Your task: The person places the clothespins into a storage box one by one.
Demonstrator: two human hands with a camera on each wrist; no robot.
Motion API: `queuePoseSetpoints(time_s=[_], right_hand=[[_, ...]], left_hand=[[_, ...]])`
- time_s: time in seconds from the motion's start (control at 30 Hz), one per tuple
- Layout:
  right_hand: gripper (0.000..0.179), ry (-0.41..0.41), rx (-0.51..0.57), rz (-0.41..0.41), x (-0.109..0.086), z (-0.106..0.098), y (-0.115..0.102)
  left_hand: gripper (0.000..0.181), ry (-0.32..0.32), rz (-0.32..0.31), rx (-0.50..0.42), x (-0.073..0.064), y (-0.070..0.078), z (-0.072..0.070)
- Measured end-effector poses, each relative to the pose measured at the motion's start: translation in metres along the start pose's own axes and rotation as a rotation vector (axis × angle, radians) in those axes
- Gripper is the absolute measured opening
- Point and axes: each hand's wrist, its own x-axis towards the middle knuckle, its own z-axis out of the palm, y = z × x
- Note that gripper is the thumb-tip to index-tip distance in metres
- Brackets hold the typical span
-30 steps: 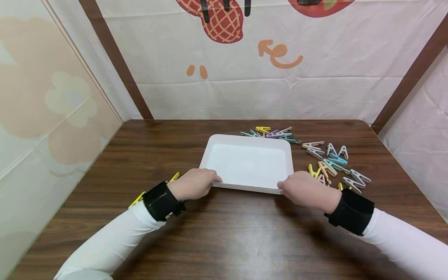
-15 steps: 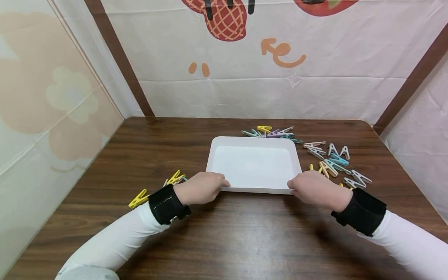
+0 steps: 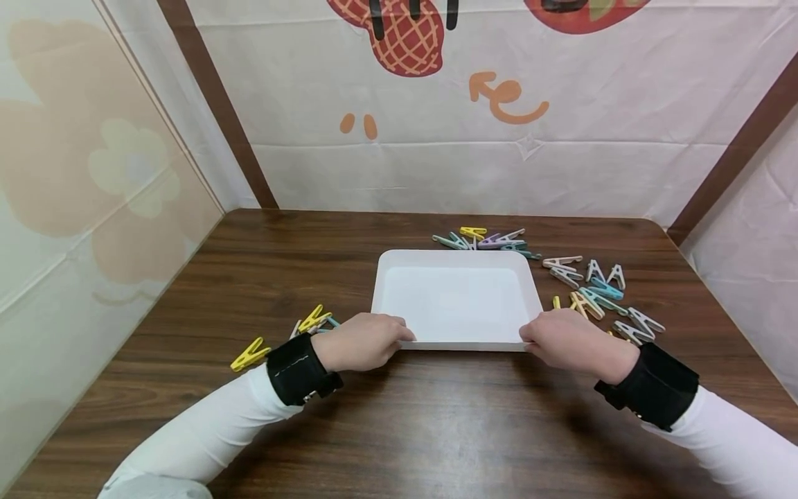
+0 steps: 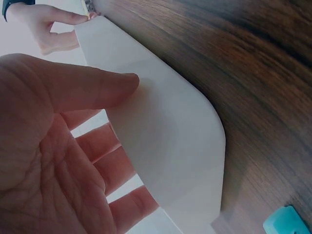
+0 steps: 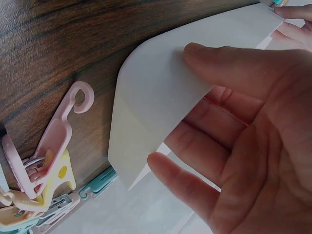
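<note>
A shallow white tray (image 3: 458,296) lies on the brown wooden table, with nothing in it. My left hand (image 3: 364,339) grips its near left corner, and my right hand (image 3: 575,341) holds the near right corner. In the left wrist view the thumb presses the outer wall of the tray (image 4: 165,131), with the fingers over the rim. The right wrist view shows a like pinch on the tray wall (image 5: 151,83). Beside the right hand lie a pink clothespin (image 5: 53,141) and a yellow clothespin (image 5: 61,175).
Several clothespins lie spread right of the tray, among them a blue clothespin (image 3: 605,288). More lie behind it, including a yellow clothespin (image 3: 473,231). Left of the tray are yellow clothespins (image 3: 251,354) near my left wrist. A printed cloth wall (image 3: 399,173) stands behind the table (image 3: 436,416).
Both hands have shifted the tray a little to the right and slightly nearer. Clothespins on the left, partly covered by the left arm before, now show more. The grip looks the same.
</note>
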Motion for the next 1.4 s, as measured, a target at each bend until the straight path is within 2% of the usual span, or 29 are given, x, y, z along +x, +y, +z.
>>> queuePoseSetpoints(time_s=[0.1, 0.2, 0.3, 0.37, 0.53, 0.67, 0.77, 0.87, 0.97, 1.07, 1.13, 1.23, 1.4], right_hand=[[0.028, -0.008, -0.004, 0.001, -0.001, 0.001, 0.0], [0.024, -0.021, -0.008, 0.002, -0.001, 0.001, 0.0], [0.021, -0.03, -0.019, 0.002, -0.002, 0.0, 0.0], [0.018, -0.037, -0.03, 0.003, -0.002, 0.0, 0.0], [0.014, -0.069, -0.04, 0.014, -0.005, -0.002, -0.001], [0.015, -0.075, -0.033, 0.013, -0.009, -0.002, -0.002], [0.016, -0.066, -0.031, 0.012, -0.011, -0.001, -0.002], [0.016, -0.068, -0.017, 0.022, -0.012, -0.001, -0.001], [0.015, -0.074, 0.001, 0.025, -0.012, -0.001, 0.0], [0.016, -0.073, 0.007, 0.022, -0.013, -0.001, 0.0], [0.016, -0.068, 0.01, 0.016, -0.013, 0.0, 0.0], [0.017, -0.061, 0.01, 0.008, -0.014, 0.0, 0.0], [0.017, -0.06, 0.013, 0.015, -0.016, 0.002, 0.002]], left_hand=[[0.021, -0.014, -0.001, -0.022, 0.0, -0.001, -0.001], [0.019, -0.014, -0.013, -0.086, 0.002, -0.005, -0.004], [0.021, 0.032, -0.045, -0.122, 0.007, -0.014, -0.009], [0.023, 0.094, -0.078, -0.104, 0.011, -0.022, -0.013], [0.021, 0.241, -0.237, 0.005, 0.026, -0.048, -0.023], [0.026, 0.267, -0.384, 0.026, 0.037, -0.067, -0.024], [0.034, 0.227, -0.481, 0.018, 0.046, -0.077, -0.023], [0.043, 0.126, -0.56, -0.021, 0.055, -0.085, -0.021], [0.046, 0.011, -0.618, -0.115, 0.064, -0.091, -0.018], [0.041, -0.073, -0.661, -0.235, 0.069, -0.095, -0.014], [0.033, -0.106, -0.672, -0.309, 0.071, -0.096, -0.012], [0.023, -0.13, -0.671, -0.369, 0.071, -0.096, -0.01], [0.018, -0.124, -0.647, -0.389, 0.069, -0.092, -0.01]])
